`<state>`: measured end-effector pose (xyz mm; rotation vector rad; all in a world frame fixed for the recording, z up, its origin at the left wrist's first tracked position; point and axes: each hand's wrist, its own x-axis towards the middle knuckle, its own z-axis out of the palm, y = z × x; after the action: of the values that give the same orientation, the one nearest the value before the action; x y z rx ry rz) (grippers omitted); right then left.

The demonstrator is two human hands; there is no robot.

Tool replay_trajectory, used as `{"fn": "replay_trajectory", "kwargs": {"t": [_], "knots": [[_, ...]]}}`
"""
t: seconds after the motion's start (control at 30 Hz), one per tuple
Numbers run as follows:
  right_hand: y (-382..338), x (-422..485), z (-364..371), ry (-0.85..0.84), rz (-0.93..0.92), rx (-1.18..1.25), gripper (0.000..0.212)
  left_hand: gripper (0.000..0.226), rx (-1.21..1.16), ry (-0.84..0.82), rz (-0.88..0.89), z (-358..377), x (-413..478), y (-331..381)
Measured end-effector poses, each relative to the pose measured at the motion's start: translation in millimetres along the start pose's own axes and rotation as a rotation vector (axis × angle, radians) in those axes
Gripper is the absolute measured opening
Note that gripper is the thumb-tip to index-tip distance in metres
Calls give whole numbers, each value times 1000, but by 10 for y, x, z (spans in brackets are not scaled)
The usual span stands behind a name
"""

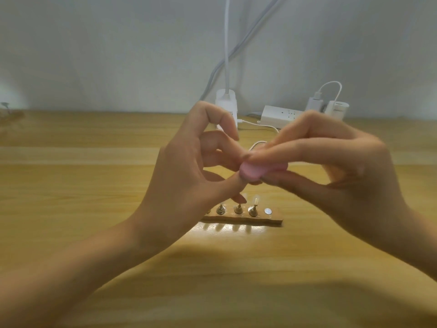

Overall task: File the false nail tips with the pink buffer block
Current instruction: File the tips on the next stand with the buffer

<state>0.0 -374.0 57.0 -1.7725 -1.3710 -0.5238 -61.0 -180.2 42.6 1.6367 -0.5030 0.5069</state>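
Note:
My right hand [335, 166] pinches the pink buffer block [254, 171] between thumb and fingers, above the middle of the table. My left hand [189, 176] is raised beside it, thumb and fingertips closed together right at the block's left end. Whatever they pinch there is hidden by the block and fingers. Below the hands a wooden holder strip [243, 220] lies on the table with small metal stands; one stand carries a clear false nail tip [256, 200]. A bare silver disc [268, 211] sits at the strip's right end.
A wooden table [71, 185] meets a pale wall. At the back stand a white charger [226, 102], a white power strip [281, 116] with plugs, and white cables running up the wall and across the tabletop.

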Motion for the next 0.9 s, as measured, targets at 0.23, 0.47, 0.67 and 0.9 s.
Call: {"fn": "replay_trajectory", "kwargs": {"t": [0.23, 0.47, 0.67, 0.9], "knots": [[17, -10, 5, 56, -3, -19, 25, 41, 14, 7, 14, -1, 11, 18], [31, 7, -12, 69, 44, -15, 22, 42, 29, 11, 13, -4, 5, 9], [59, 28, -58, 88, 66, -33, 24, 43, 1, 7, 1, -16, 12, -10], [43, 36, -59, 77, 70, -14, 23, 40, -94, -11, -47, -5, 7, -15]]}}
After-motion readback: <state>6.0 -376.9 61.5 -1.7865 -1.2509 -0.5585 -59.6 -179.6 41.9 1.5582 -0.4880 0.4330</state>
